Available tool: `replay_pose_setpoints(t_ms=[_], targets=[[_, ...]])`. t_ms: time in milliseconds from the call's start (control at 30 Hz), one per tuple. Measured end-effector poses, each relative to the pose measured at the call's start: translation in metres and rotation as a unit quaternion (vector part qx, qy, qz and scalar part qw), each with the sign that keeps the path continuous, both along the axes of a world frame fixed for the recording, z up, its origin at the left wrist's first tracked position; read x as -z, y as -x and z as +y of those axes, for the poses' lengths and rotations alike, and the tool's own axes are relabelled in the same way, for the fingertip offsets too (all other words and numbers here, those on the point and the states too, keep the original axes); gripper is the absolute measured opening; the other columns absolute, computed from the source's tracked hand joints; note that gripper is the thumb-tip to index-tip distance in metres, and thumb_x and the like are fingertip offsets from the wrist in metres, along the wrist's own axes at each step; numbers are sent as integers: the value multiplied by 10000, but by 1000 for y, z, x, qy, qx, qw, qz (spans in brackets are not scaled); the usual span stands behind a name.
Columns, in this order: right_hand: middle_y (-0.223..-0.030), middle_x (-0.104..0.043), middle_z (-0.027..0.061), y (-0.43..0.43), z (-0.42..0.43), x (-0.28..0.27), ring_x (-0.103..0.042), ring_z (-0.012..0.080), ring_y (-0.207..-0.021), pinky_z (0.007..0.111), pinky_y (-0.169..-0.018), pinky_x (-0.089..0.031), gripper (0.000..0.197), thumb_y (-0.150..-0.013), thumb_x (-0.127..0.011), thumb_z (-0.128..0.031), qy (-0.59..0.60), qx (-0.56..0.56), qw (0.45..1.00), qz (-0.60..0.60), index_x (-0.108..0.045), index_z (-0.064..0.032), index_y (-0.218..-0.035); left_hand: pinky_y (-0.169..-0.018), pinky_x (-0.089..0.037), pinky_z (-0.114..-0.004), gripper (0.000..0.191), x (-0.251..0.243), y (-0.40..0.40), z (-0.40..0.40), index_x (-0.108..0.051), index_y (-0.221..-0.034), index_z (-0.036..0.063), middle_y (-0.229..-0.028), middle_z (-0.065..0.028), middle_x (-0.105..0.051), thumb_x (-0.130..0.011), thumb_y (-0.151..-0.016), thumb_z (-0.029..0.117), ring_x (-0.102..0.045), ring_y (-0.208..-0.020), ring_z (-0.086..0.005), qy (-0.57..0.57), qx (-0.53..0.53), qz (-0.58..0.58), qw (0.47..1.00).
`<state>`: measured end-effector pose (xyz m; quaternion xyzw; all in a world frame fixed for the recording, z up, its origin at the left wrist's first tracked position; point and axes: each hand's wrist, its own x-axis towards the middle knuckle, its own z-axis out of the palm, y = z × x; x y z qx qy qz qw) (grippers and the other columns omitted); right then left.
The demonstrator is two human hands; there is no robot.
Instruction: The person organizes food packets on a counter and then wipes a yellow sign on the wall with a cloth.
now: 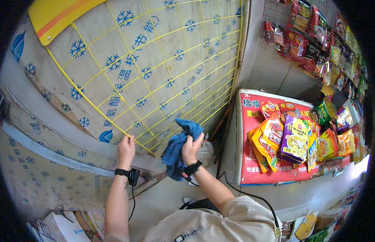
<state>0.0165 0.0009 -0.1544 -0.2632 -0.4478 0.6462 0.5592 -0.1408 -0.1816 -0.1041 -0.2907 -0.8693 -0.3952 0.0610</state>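
A yellow wire grid rack (163,72) with a yellow panel (66,15) at one end stands against panels printed with snowflakes. My left hand (126,148) grips the outer edge wire near the rack's near corner. In my right hand (192,148) is a blue cloth (175,148), bunched and hanging down to the left of the wrist. The top of the cloth lies close to the rack's near end wires; whether it touches them I cannot tell. Both wrists wear black bands, and the left one carries a small black box.
To the right, a red-topped box or counter (248,136) holds several seasoning packets (293,139). More packets (296,45) hang on the wall behind. A clear plastic bag (205,151) lies beyond my right hand. A black cable (251,195) runs by my right side. Cartons (60,227) stand at lower left.
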Motion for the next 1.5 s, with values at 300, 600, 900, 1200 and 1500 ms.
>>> replay_pose_setpoints(t_ms=[300, 600, 900, 1200, 1500], targets=[[-1056, -575, 300, 27, -30, 117, -533, 475, -1005, 494, -856, -409, 342, -836, -507, -151, 48, -141, 945, -291, -435, -1, -1134, -566, -498, -328, 228, -1, 3, 2, -592, -863, 6, -663, -121, -647, -563, -925, 223, -669, -625, -217, -37, 15, 6, 999], [-964, -627, 230, -72, -48, 91, -611, 379, -923, 423, -818, -468, 339, -792, -567, -191, -22, -293, 880, -374, -536, 15, -1060, -552, -466, -331, 199, 28, 6, -1, -598, -909, 15, -686, -114, -632, -583, -918, 213, -624, -613, -217, -85, 6, 23, 996], [-906, -619, 227, -140, -51, 67, -610, 365, -844, 423, -744, -467, 314, -771, -587, -168, -95, -318, 841, -427, -548, 0, -1032, -651, -485, -297, 211, 44, -3, -2, -536, -1029, -7, -912, -118, -643, -550, -945, 185, -615, -777, -168, -188, 34, -87, 978], [-904, -634, 200, -183, -33, 30, -623, 331, -851, 400, -758, -472, 332, -797, -588, -162, -105, -324, 831, -441, -538, -29, -1096, -810, -481, -306, 404, 109, -86, -39, -495, -1194, 10, -1047, -120, -614, -645, -883, 219, -587, -916, -179, -182, 66, -211, 958], [-1106, -570, 82, -218, -8, -44, -525, 155, -1026, 301, -936, -403, 353, -823, -476, -52, -102, -492, 856, -123, -499, -3, -1173, -985, -418, -383, 945, 88, -232, 5, -390, -1363, 56, -1286, -145, -543, -885, -591, 285, -507, -1213, -275, -38, 376, -275, 884]])
